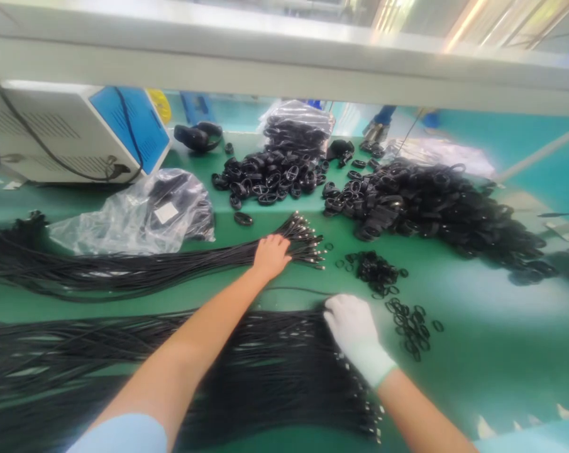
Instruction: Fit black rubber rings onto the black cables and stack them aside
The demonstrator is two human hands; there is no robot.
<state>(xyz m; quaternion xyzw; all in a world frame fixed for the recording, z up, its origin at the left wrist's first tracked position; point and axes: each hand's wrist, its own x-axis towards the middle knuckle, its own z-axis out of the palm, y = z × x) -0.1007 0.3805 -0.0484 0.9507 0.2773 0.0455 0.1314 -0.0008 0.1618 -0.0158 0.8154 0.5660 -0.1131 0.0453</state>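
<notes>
My bare left hand is over the upper bundle of black cables, close to its metal-tipped ends. Its fingers curl down onto the cables, and their tips are partly hidden. My right hand, in a white glove, is closed at the upper right corner of a wide spread of black cables. A single black cable runs into its fingers from the left. Just right of this hand lie loose black rings and a small heap of black rings.
Behind are heaps of black oval parts and black bands. A clear plastic bag lies left, before a white and blue machine. A pale shelf beam crosses above the green table.
</notes>
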